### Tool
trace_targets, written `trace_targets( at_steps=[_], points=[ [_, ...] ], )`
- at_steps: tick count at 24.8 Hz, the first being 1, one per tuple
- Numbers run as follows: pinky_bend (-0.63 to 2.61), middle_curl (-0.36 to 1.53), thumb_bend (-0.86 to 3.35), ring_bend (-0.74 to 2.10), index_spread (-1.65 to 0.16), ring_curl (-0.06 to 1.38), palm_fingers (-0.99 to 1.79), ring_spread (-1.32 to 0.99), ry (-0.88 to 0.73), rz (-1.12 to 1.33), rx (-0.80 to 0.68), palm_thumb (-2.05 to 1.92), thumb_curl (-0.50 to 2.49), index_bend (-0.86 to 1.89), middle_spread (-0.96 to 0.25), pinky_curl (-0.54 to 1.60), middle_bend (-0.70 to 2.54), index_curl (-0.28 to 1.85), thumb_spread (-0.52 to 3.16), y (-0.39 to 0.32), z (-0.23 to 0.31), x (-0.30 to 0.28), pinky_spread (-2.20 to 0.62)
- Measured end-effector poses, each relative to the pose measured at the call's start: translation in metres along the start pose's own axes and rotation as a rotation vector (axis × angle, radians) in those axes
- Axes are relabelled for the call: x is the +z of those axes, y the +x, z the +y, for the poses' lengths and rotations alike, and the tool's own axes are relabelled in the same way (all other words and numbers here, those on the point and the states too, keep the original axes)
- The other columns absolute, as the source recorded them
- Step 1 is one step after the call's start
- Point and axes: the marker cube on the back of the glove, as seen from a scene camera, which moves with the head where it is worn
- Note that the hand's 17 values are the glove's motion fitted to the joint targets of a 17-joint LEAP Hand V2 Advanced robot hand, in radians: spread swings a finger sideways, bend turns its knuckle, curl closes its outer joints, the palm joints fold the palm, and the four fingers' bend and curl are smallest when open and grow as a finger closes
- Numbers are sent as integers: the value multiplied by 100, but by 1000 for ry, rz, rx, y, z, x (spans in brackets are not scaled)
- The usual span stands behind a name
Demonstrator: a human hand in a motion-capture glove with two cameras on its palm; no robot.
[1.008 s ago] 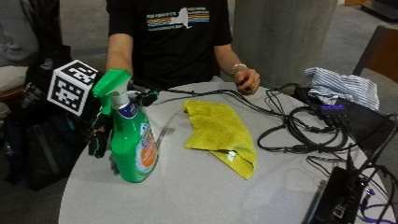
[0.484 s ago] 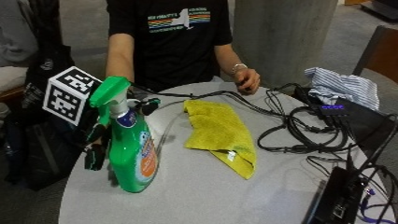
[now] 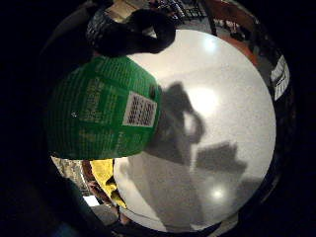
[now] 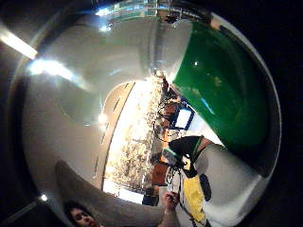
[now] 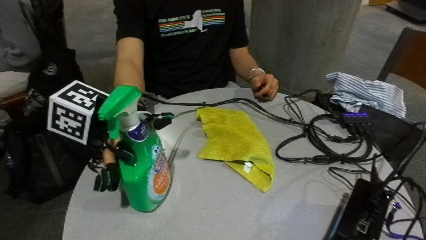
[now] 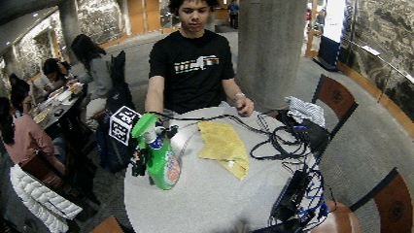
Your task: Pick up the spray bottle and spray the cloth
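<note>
A green spray bottle [image 5: 146, 170] with a green trigger head stands upright near the round table's [image 5: 219, 210] front left edge. Whether its base touches the tabletop is unclear. My gloved right hand [image 5: 110, 167] is at the bottle's far left side and grips its body, black fingers curling against the green plastic. The bottle [image 3: 98, 118] fills much of both palm views [image 4: 218, 90]. A yellow cloth [image 5: 236, 142] lies crumpled on the table to the right of the bottle, about a hand's width away. The nozzle points roughly toward me, not at the cloth.
The person's bare left hand [image 5: 265, 86] rests at the table's far edge. Black cables [image 5: 319, 140] loop across the right half, beside a striped cloth [image 5: 366, 92] and black boxes [image 5: 359, 210]. A dark bag [image 5: 40, 150] stands left of the table.
The bottle, with my hand on it, has moved down and toward the table's front edge. The yellow cloth and the bare hand have stayed put.
</note>
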Motion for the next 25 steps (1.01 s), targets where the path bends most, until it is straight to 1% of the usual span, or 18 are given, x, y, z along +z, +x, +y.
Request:
trace_targets(
  at_steps=[2,4,7,14,17,21,25],
  points=[
    [81,34,1,18,-30,25,36,14,-3,-42,0,66,36,56,9,28,18,31,85,2,1,1,35],
    [77,35,6,16,-29,24,40,13,0,-58,-7,77,39,58,8,27,21,34,85,3,0,2,36],
    [70,39,11,21,-27,24,58,13,11,-55,-22,89,44,48,5,25,36,33,85,2,-2,4,36],
    [66,41,11,27,-24,28,71,13,-5,-58,-60,98,50,32,0,25,39,35,77,-3,1,3,36],
    [64,42,9,27,-23,29,74,12,-61,-58,-110,100,53,29,-1,25,38,36,72,-13,12,0,36],
    [61,42,7,27,-23,29,78,12,-178,-65,-181,102,56,25,-3,25,37,37,67,-36,35,-9,35],
    [60,42,3,26,-22,30,83,11,-342,-98,-181,102,58,21,-4,25,34,38,63,-56,61,-15,34]
  ],
)
